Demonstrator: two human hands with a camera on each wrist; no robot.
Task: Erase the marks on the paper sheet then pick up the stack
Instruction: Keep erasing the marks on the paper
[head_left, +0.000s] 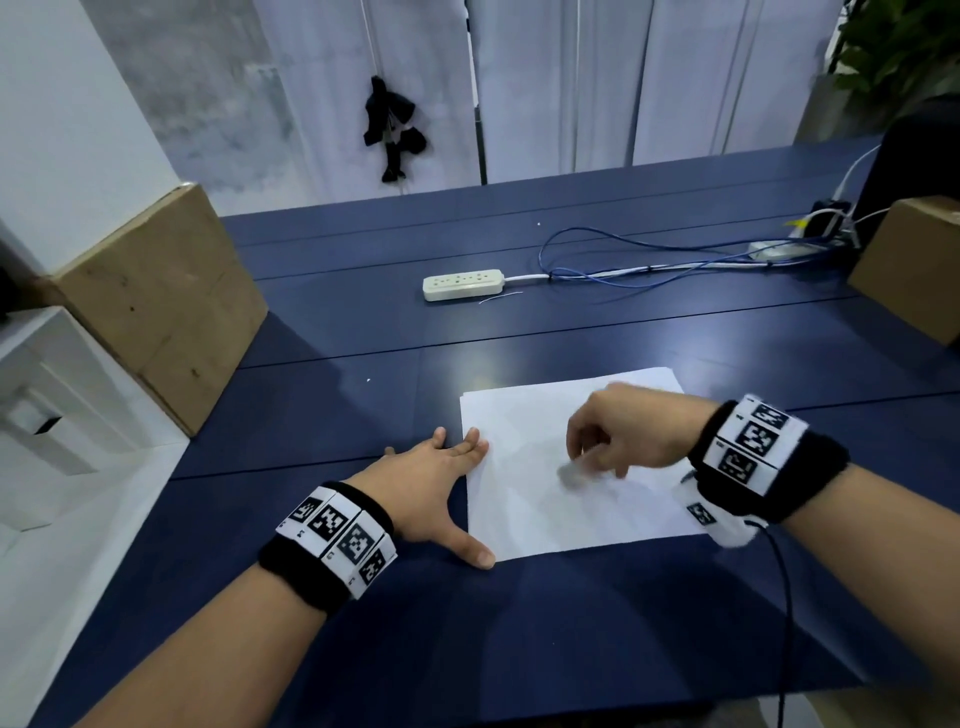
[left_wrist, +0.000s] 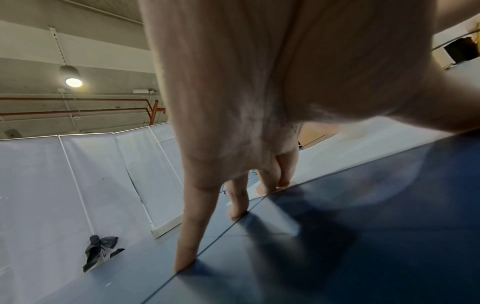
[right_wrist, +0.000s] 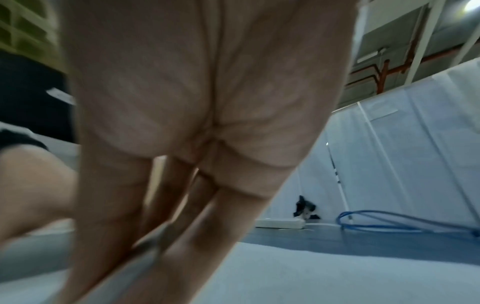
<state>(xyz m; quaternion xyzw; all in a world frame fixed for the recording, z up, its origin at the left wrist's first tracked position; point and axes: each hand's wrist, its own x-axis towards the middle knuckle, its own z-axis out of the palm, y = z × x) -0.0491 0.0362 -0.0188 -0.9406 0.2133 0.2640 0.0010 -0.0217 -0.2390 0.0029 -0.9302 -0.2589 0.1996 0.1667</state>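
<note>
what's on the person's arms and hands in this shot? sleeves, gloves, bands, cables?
Bare forearms, no sleeves, no gloves. The left hand and right hand each have a black wristband wrapped in a strip of white squares with black square-code markers. A thin black cable hangs from the right band.

Left hand (head_left: 435, 483) flat, palm down, fingers straight and spread, thumb (head_left: 475, 552) stretched out toward the body. Left forearm reaching in from the lower left, banded at the wrist with a black cuff carrying square black-and-white markers. Right hand (head_left: 631, 434) blurred, knuckles up, fingers (head_left: 584, 431) curled downward, possibly pinching something small between the tips. Right forearm entering from the right edge, crossing inward, wearing the same kind of cuff, with a thin dark cable hanging from it.
</note>
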